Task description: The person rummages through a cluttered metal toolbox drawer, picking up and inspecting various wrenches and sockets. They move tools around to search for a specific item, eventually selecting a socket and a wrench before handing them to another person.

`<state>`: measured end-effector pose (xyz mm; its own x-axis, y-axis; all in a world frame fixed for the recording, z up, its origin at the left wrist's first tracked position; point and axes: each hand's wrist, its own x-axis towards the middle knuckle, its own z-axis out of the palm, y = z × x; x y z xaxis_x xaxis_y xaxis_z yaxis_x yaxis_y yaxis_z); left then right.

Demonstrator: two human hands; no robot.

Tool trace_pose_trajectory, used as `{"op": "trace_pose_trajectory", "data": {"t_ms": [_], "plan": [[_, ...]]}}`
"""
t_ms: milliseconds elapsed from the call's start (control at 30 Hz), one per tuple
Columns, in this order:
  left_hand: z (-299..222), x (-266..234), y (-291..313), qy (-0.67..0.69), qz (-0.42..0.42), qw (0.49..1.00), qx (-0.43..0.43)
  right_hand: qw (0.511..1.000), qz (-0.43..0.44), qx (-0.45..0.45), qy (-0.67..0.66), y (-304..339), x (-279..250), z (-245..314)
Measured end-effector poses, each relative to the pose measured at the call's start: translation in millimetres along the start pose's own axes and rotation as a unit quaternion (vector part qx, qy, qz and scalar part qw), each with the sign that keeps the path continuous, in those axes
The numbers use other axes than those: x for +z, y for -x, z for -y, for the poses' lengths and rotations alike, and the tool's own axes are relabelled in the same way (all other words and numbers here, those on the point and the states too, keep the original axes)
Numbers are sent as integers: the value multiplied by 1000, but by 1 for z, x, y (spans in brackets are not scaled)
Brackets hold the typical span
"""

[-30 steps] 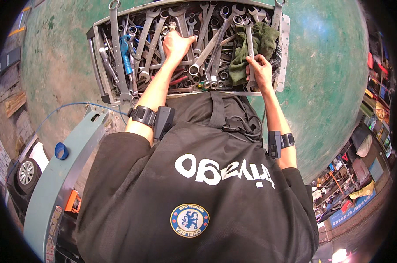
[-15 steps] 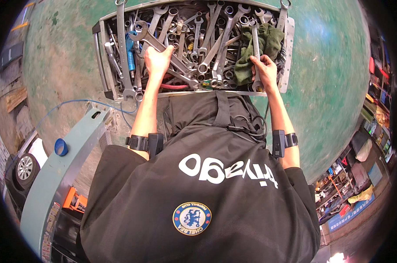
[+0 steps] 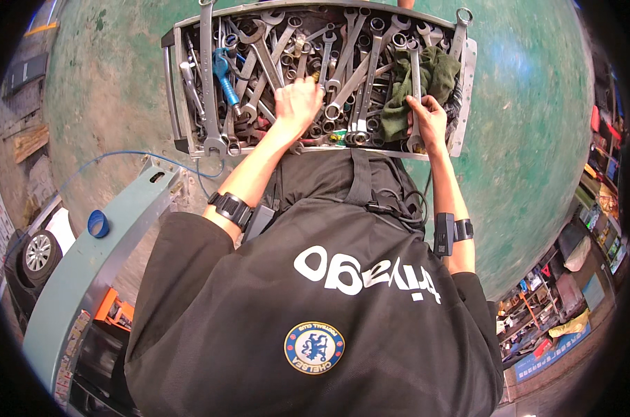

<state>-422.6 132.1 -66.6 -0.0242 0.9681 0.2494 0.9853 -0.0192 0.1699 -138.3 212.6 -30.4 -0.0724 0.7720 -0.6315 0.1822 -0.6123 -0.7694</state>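
Note:
A metal tray (image 3: 177, 111) full of wrenches lies in front of me. My right hand (image 3: 429, 121), on its right side, has thumb and fingers closed on the lower part of a combination wrench (image 3: 415, 73). That wrench lies over a crumpled dark green cloth (image 3: 440, 73). Nearer the tray's middle, my left hand (image 3: 299, 108) is curled down among the tools. A large open-ended wrench (image 3: 265, 57) runs up to and under this hand. My knuckles hide the left fingertips and what they grip.
A long wrench (image 3: 207, 69) and a blue-handled tool (image 3: 226, 80) lie at the tray's left. Another wrench (image 3: 460, 35) crosses its right far corner. A grey metal beam (image 3: 96, 260) carrying a blue cup (image 3: 98, 224) stands on my left. A blue hose (image 3: 127, 154) trails over the floor.
My left hand has moved right across the tools. The large wrench now sits more upright and further right. My right hand keeps its hold on the wrench over the cloth.

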Motion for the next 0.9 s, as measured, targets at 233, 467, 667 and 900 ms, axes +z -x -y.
{"op": "trace_pose_trajectory", "data": {"t_ms": [233, 467, 667, 900], "plan": [[-10, 3, -25, 53, 240, 961, -130, 1000, 11, 0, -12, -2, -1, -2], [-10, 8, -29, 71, 257, 950, -164, 1000, 7, 0, -8, -1, 0, -2], [-8, 11, -26, 63, 237, 958, -149, 1000, 9, 0, -3, -1, -1, -1], [-31, 10, -20, 72, 207, 969, -117, 1000, 8, 7, 5, -3, -1, -2]]}}
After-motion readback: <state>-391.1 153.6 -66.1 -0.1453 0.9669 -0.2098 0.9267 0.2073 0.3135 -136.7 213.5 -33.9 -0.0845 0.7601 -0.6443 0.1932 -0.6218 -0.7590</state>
